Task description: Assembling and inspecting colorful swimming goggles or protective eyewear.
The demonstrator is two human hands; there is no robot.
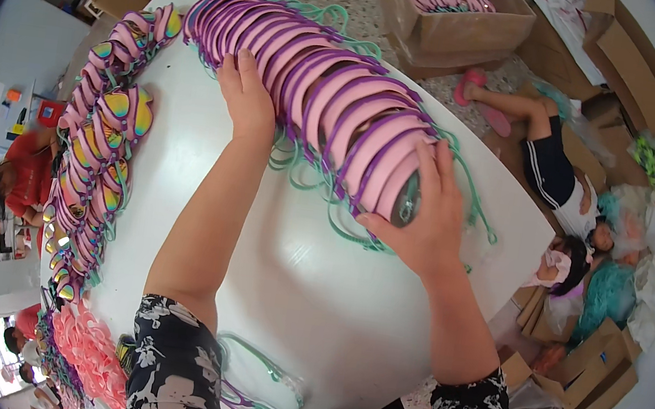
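A long curved row of nested pink and purple swim goggles (341, 99) with teal straps lies across the far part of the white table (284, 282). Against its near left side rests my left hand (246, 99), fingers fairly straight and touching the edges without wrapping round them. My right hand (431, 206) spans the right end of the row: the thumb is at the lower edge of the last pair, the fingers are over its upper edge. Loose teal straps hang out along both sides of the row.
Goggles with rainbow mirrored lenses (102, 125) are heaped along the table's left edge, above a pile of pink pieces (89, 347). A loose strap (265, 362) lies near my body. Beyond stands a carton (454, 31) of goggles. People sit or lie on both sides.
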